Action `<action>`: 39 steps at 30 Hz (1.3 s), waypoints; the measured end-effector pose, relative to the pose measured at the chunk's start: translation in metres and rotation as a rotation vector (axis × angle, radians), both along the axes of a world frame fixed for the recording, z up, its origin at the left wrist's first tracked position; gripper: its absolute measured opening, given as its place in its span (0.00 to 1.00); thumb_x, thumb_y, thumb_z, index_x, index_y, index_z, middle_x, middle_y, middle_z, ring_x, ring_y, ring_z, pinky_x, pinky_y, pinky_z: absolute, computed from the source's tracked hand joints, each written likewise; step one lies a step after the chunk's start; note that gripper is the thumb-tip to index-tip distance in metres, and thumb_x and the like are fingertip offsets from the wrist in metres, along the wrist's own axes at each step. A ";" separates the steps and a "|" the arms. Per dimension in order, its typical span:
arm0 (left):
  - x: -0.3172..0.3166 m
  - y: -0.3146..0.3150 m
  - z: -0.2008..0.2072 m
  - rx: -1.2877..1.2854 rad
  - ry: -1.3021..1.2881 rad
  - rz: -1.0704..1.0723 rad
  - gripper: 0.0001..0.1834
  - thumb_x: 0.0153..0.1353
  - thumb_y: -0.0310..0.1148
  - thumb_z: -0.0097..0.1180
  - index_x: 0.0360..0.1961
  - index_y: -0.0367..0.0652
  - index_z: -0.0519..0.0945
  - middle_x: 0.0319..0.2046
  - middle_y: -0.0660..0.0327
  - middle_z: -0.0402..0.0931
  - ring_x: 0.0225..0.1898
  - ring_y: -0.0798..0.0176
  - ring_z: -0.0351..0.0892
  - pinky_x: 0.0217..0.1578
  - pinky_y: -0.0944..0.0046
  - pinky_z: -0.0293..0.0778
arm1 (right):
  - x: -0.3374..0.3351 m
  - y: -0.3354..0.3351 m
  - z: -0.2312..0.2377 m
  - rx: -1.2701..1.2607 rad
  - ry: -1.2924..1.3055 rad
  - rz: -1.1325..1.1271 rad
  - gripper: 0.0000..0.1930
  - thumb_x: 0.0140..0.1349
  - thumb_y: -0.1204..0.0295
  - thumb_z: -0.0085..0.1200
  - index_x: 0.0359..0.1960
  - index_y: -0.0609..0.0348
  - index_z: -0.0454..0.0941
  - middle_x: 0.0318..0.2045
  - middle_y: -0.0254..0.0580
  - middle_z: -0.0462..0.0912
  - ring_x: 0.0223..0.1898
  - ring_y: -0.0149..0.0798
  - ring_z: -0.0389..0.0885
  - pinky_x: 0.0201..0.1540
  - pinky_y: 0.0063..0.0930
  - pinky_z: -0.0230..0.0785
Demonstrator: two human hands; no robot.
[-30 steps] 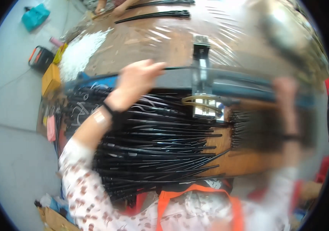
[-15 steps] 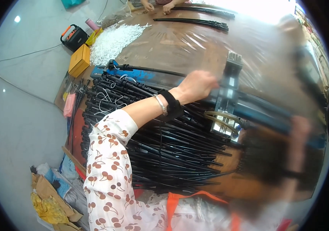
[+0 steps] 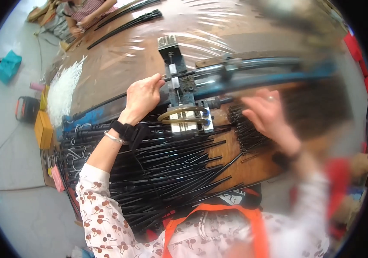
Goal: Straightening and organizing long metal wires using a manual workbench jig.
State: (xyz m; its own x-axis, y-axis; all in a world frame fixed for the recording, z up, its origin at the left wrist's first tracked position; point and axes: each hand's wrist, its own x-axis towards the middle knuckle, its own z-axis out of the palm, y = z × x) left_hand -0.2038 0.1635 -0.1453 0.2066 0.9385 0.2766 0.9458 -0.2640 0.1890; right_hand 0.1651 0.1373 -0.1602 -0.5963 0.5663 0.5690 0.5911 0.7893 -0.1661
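Observation:
My left hand pinches a thin black rod, just left of a metal clamping fixture. The rod runs across the fixture toward a long blue rail on the right. At the fixture's near end, yellowish air hoses loop over a shiny metal block. My right hand is raised with its fingers apart, right of the fixture and above a bundle of dark, thin ridged rods. Its edges are somewhat blurred, and nothing shows in it.
Several long black rods with white cords lie piled before me. White small pieces heap at the left, beside a yellow box. Another person's hand is at the far left, near a black rod bundle.
The view has swung rightward, so the fixture appears further left. My right hand has come in from the far right toward the fixture; my left hand stays beside it.

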 end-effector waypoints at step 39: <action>0.055 -0.139 -0.035 -0.101 0.582 -0.389 0.07 0.56 0.27 0.54 0.37 0.44 0.78 0.37 0.58 0.74 0.39 0.58 0.75 0.38 0.60 0.71 | 0.018 -0.024 -0.055 -0.647 -0.066 0.093 0.12 0.64 0.61 0.60 0.45 0.52 0.82 0.35 0.46 0.85 0.38 0.53 0.84 0.40 0.44 0.76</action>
State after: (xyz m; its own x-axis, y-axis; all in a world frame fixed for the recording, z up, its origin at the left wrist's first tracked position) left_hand -0.1491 0.0248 -0.1799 0.6203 0.7817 -0.0655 0.7413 -0.6114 -0.2767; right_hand 0.1831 0.1130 -0.2157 -0.6813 0.7263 0.0916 0.5502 0.5905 -0.5904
